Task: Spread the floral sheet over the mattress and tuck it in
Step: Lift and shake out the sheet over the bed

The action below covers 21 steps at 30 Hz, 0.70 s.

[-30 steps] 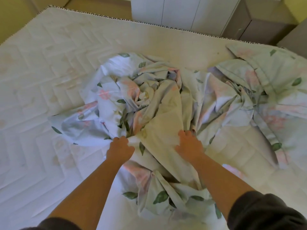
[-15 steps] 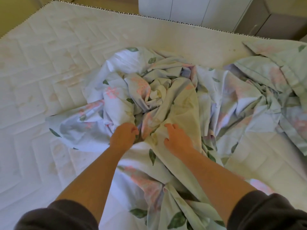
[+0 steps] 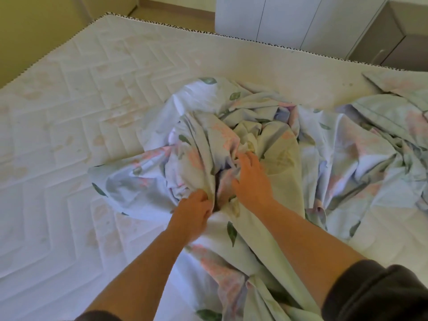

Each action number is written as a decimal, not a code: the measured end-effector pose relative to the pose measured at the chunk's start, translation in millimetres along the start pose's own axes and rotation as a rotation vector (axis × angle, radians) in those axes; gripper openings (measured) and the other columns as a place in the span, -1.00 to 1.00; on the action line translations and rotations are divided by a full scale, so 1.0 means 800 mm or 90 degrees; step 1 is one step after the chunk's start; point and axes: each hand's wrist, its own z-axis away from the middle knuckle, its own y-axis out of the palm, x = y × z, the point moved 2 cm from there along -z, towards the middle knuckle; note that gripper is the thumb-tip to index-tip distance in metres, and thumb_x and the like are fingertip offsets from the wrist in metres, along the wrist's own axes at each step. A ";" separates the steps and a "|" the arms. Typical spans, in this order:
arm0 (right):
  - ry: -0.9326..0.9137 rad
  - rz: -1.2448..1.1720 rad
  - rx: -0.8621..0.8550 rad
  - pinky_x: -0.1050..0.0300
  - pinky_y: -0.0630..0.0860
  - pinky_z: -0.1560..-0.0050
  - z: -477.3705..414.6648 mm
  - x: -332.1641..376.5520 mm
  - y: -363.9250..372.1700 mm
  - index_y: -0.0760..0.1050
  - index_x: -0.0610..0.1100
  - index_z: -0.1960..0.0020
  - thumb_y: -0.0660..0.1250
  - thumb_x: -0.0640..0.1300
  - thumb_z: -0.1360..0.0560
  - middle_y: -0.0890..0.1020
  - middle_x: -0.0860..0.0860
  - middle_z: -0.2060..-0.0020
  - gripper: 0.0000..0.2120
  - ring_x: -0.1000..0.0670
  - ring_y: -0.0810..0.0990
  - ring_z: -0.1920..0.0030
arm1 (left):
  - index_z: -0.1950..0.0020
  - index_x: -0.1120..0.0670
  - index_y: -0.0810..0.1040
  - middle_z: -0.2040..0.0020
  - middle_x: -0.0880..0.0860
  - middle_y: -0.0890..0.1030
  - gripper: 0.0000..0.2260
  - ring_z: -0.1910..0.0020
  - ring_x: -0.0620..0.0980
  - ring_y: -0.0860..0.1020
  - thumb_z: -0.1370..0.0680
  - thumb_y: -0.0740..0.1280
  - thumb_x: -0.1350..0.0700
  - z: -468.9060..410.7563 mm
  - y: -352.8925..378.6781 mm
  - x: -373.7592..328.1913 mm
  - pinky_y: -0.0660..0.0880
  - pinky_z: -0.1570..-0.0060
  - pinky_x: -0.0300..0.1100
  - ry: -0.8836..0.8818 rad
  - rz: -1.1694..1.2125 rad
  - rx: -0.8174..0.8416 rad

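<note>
The floral sheet (image 3: 342,158), pale blue with pink flowers and green leaves, lies crumpled in a heap on the bare quilted mattress (image 3: 76,126). It covers the middle and right of the bed and trails toward me. My left hand (image 3: 193,213) grips a fold at the near side of the heap, fingers curled into the cloth. My right hand (image 3: 251,179) reaches a little farther in, its fingers spread and pushed down among the folds; whether they grasp cloth cannot be made out.
The mattress's left half is uncovered, with its piped edge (image 3: 162,25) running along the far side. Beyond it stand white wardrobe doors (image 3: 278,17) and a grey-brown cabinet (image 3: 391,40). A yellow-green wall (image 3: 46,26) borders the left.
Both hands have moved farther into the heap and closer together. The right hand shifted left and forward, from resting on a flat fold into the bunched middle. The heap has been drawn up tighter.
</note>
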 end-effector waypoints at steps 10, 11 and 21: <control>-0.053 0.193 -0.059 -0.27 0.11 -0.41 -0.007 0.014 -0.002 0.31 0.06 -0.42 0.34 -0.22 -0.48 0.21 -0.05 -0.50 -0.44 -0.19 0.10 -0.52 | -0.01 0.12 0.55 -0.04 0.05 0.52 -0.83 -0.06 0.07 0.45 -0.45 0.29 0.29 0.094 0.037 -0.021 0.39 -0.05 -0.08 0.421 -0.202 0.362; -0.083 0.196 -0.062 -0.25 0.09 -0.41 -0.011 0.019 -0.003 0.41 0.03 -0.35 0.34 -0.22 -0.48 0.33 -0.05 -0.44 -0.53 -0.17 0.19 -0.49 | 0.02 0.09 0.56 0.01 0.01 0.54 -0.84 -0.02 0.04 0.48 -0.43 0.32 0.26 0.096 0.036 -0.021 0.42 -0.01 -0.12 0.442 -0.200 0.365; -0.074 0.353 0.642 0.08 0.36 -0.31 0.087 -0.049 -0.006 0.37 -0.13 -0.37 0.18 -0.12 -0.60 0.48 -0.11 -0.29 -0.65 -0.13 0.47 -0.27 | -0.07 0.08 0.52 -0.07 0.10 0.52 -0.85 -0.10 0.13 0.53 -0.56 0.20 0.14 0.089 -0.035 0.080 0.45 -0.05 -0.03 -0.441 0.084 -0.080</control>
